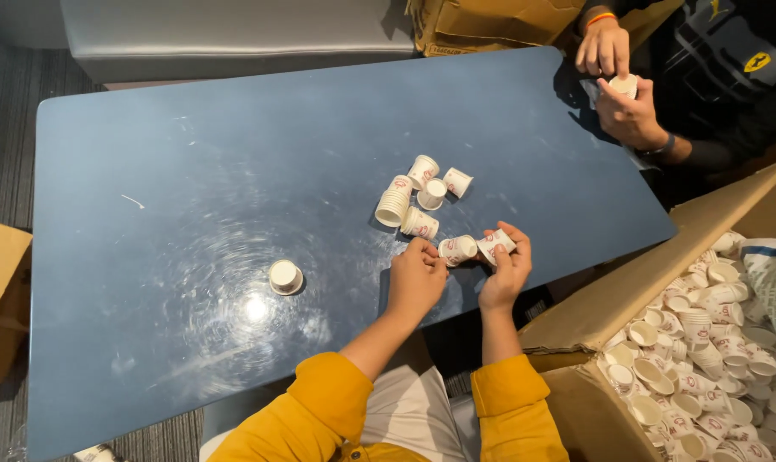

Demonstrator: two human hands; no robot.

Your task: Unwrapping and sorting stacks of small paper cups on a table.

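My left hand [415, 278] grips a small white paper cup [456, 249] lying on its side at the near edge of the blue table [191, 171]. My right hand [507, 265] holds a second small white cup [495, 243] right beside the first one; their ends almost touch. Just beyond my hands lies a cluster of the same cups: a short nested stack [394, 202] on its side and three loose cups [433, 192] around it. A single cup [285, 277] stands alone to the left. Both my sleeves are yellow.
An open cardboard box [576, 316] at the right holds several loose white cups [704, 351]. Across the table's far right corner another person's hands [619, 85] hold a cup. A grey bench [234, 34] and another cardboard box [482, 21] lie behind the table.
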